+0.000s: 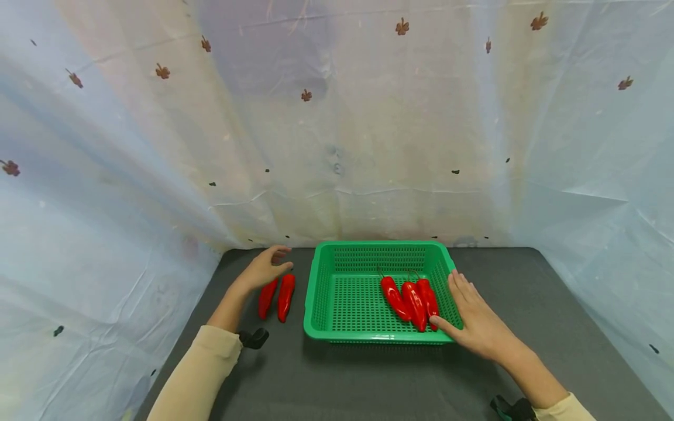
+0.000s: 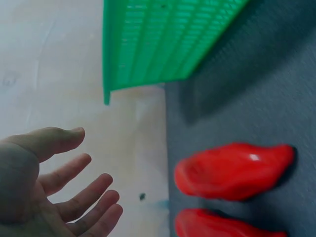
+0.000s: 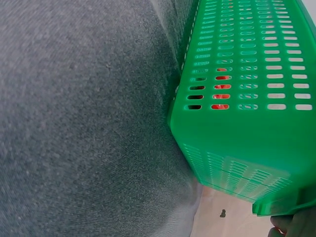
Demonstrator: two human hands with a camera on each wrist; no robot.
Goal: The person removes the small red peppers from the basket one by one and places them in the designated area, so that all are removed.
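My left hand hovers with loose, parted fingers over two red chili peppers, holding nothing. One pepper lies nearer the basket; the other is partly covered by the hand in the head view. Both peppers show large in the left wrist view, the nearer one whole and the second cut off by the frame. A green plastic basket holds three red peppers at its right side. Along the basket's right rim rests my right hand, fingers straight and thumb spread over the near corner.
A dark grey cloth covers the table under everything. Behind and at both sides hangs a pale plastic sheet with brown leaf prints, close to the basket's far side. Black straps circle the wrists.
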